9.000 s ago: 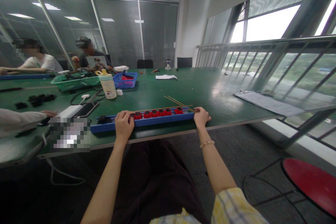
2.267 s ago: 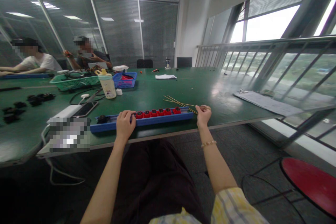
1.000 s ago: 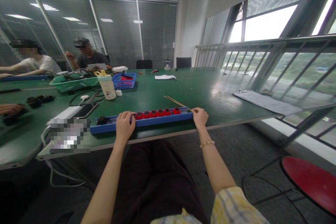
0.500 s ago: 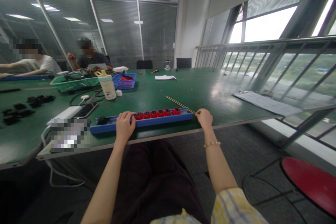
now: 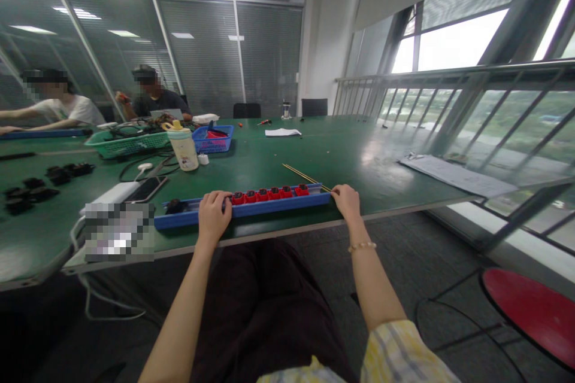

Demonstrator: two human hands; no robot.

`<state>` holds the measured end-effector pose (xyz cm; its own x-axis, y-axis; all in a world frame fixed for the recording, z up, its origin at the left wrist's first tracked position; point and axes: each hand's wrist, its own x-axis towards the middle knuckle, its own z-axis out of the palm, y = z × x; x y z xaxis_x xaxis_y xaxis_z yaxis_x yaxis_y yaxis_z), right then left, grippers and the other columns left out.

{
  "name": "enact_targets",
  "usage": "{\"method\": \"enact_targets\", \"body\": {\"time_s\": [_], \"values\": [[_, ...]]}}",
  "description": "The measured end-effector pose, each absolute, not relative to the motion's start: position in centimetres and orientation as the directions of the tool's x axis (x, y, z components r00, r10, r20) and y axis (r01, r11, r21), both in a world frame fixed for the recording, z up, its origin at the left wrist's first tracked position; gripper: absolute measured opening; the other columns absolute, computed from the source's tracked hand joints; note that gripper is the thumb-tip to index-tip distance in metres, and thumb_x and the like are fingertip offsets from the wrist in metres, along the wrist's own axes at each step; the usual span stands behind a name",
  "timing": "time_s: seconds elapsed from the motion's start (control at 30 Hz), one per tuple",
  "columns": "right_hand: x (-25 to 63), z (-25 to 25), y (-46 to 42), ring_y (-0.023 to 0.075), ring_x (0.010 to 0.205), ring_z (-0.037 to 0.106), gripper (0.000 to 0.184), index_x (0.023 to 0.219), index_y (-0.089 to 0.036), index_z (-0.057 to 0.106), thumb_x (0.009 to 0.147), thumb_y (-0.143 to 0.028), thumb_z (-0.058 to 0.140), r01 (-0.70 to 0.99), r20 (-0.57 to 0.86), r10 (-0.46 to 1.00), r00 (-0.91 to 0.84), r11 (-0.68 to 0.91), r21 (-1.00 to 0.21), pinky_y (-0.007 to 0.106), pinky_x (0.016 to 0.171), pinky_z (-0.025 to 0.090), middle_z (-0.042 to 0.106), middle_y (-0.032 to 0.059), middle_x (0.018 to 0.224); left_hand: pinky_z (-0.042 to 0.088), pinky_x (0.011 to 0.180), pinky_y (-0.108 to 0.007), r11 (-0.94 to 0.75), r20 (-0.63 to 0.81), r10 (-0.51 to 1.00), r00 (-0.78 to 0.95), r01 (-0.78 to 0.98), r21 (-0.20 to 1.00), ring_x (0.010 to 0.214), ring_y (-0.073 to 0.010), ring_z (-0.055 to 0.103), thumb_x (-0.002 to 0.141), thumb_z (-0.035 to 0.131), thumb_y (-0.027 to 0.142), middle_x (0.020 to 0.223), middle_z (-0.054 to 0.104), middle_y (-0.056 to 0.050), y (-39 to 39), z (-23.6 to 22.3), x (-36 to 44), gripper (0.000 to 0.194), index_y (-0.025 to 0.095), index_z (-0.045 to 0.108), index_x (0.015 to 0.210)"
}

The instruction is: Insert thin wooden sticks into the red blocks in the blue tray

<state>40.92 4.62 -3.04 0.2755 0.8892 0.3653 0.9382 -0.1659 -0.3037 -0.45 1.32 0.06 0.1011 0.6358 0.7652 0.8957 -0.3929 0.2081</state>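
Note:
A long blue trough [image 5: 274,206] lies along the table's near edge. Several red blocks with dark tops [image 5: 263,194] stand in a row in it, the rightmost set apart by a gap. A black part [image 5: 176,206] sits at the trough's left end. My left hand [image 5: 214,215] is closed over the trough left of the red blocks, fingers over the far side. Just past the right end, my right hand [image 5: 345,198] pinches at the near ends of two thin yellowish sticks [image 5: 299,173], which slant away behind the trough. Its fingertips hide the stick ends.
Left of the trough are a phone [image 5: 146,188], a white power bank [image 5: 110,196] with cables, and black parts [image 5: 31,191]. Behind stand a bottle [image 5: 183,146], a green basket [image 5: 130,143] and a blue basket [image 5: 214,140]. A clipboard [image 5: 453,175] lies right. Two people sit far left.
A stick earlier held pointing left over the trough no longer shows separately. My right hand has come back toward the trough's right end. My left hand stays put.

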Motion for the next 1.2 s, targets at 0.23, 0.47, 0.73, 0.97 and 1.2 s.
{"method": "enact_targets", "body": {"time_s": [0.23, 0.47, 0.73, 0.97, 1.2], "values": [[40.54, -3.32, 4.72, 0.0207, 0.095, 0.063, 0.023, 0.098, -0.02, 0.074, 0.095, -0.028, 0.052, 0.95, 0.36, 0.897, 0.258, -0.169, -0.261, 0.031, 0.08, 0.038, 0.068, 0.0104, 0.104, 0.044, 0.091, -0.04, -0.397, 0.767, 0.633, 0.104, 0.894, 0.207, 0.098, -0.0257, 0.057, 0.093, 0.043, 0.027, 0.1, 0.066, -0.008, 1.25, 0.04, -0.45, 0.024, 0.021, 0.065, 0.1], [40.16, -3.35, 4.62, 0.0234, 0.098, 0.062, 0.021, 0.095, -0.018, 0.073, 0.093, -0.028, 0.054, 0.937, 0.374, 0.869, 0.323, -0.238, -0.256, 0.036, 0.085, 0.036, 0.069, 0.011, 0.102, 0.044, 0.09, -0.04, -0.386, 0.764, 0.638, 0.1, 0.899, 0.205, 0.098, -0.0261, 0.057, 0.092, 0.043, 0.027, 0.101, 0.066, -0.008, 1.23, 0.13, -0.39, 0.024, 0.022, 0.065, 0.099], [40.29, -3.58, 4.07, 0.0271, 0.1, 0.061, 0.024, 0.092, -0.014, 0.071, 0.093, -0.033, 0.056, 0.893, 0.401, 0.809, 0.43, -0.314, -0.322, 0.037, 0.083, 0.039, 0.067, 0.0165, 0.102, 0.044, 0.09, -0.041, -0.38, 0.761, 0.64, 0.102, 0.904, 0.198, 0.098, -0.026, 0.058, 0.092, 0.043, 0.028, 0.101, 0.066, -0.008, 1.4, -0.07, -0.47, 0.024, 0.022, 0.065, 0.099], [40.15, -3.84, 3.99, 0.0287, 0.099, 0.06, 0.028, 0.098, -0.015, 0.07, 0.094, -0.038, 0.054, 0.877, 0.446, 0.765, 0.465, -0.328, -0.352, 0.039, 0.083, 0.04, 0.066, 0.017, 0.102, 0.045, 0.09, -0.041, -0.39, 0.762, 0.64, 0.101, 0.897, 0.209, 0.097, -0.0258, 0.058, 0.092, 0.043, 0.028, 0.1, 0.066, -0.008, 1.25, 0.15, -0.43, 0.024, 0.022, 0.065, 0.098], [40.41, -3.66, 4.16, 0.0372, 0.114, 0.051, 0.035, 0.114, -0.01, 0.069, 0.094, -0.033, 0.052, 0.879, 0.357, 0.811, 0.463, -0.367, -0.305, 0.041, 0.085, 0.043, 0.058, 0.026, 0.116, 0.044, 0.091, -0.041, -0.395, 0.762, 0.641, 0.098, 0.892, 0.218, 0.098, -0.0259, 0.058, 0.092, 0.044, 0.027, 0.1, 0.066, -0.008, 1.26, 0.14, -0.48, 0.024, 0.021, 0.065, 0.099]]}}
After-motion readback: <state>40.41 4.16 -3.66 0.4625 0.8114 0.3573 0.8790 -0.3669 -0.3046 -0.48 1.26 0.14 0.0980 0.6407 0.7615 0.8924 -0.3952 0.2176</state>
